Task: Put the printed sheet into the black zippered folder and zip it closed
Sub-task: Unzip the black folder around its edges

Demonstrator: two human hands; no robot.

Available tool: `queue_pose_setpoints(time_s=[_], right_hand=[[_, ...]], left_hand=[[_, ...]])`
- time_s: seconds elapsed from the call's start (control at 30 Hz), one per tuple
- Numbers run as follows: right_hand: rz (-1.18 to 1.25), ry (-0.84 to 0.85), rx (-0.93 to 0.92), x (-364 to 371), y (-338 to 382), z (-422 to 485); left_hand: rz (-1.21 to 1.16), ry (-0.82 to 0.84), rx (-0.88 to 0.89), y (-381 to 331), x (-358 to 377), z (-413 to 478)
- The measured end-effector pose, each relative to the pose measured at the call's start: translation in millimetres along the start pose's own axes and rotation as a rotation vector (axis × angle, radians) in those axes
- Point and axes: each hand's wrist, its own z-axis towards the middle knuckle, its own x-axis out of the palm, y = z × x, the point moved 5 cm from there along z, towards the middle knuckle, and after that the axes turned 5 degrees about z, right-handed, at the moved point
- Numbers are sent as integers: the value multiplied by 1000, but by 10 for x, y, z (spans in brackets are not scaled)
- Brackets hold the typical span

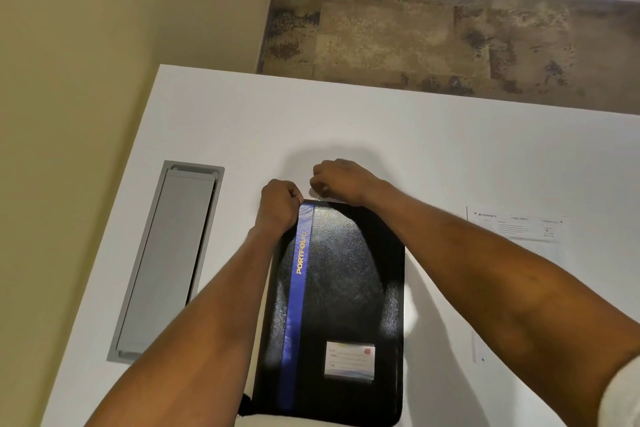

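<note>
The black zippered folder [349, 288] lies shut on the white table, with a blue stripe lettered PORTFOLIO and a small label card near its front. My left hand [277, 204] grips the folder's far left corner. My right hand [341, 180] pinches the small metal zipper pull [318, 198] at the far edge, just right of the blue stripe. The printed sheet [519, 229] lies flat on the table to the right of the folder, partly covered by my right forearm.
A grey metal cable hatch [166, 260] is set into the white table [242, 121] at the left. A beige wall runs along the left side. Beyond the table's far edge lies patterned carpet [433, 35] and a purple wall.
</note>
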Motion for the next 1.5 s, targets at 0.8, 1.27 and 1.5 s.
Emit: queue_pose_setpoints(time_s=[0.8, 1.27, 1.5], right_hand=[[520, -520, 685, 1012, -659, -2075], [662, -712, 864, 1238, -417, -2082], [732, -776, 898, 1275, -383, -2067]], left_hand=[[113, -23, -8, -73, 85, -5], [587, 214, 539, -1309, 1417, -847], [621, 166, 428, -1483, 1568, -875]])
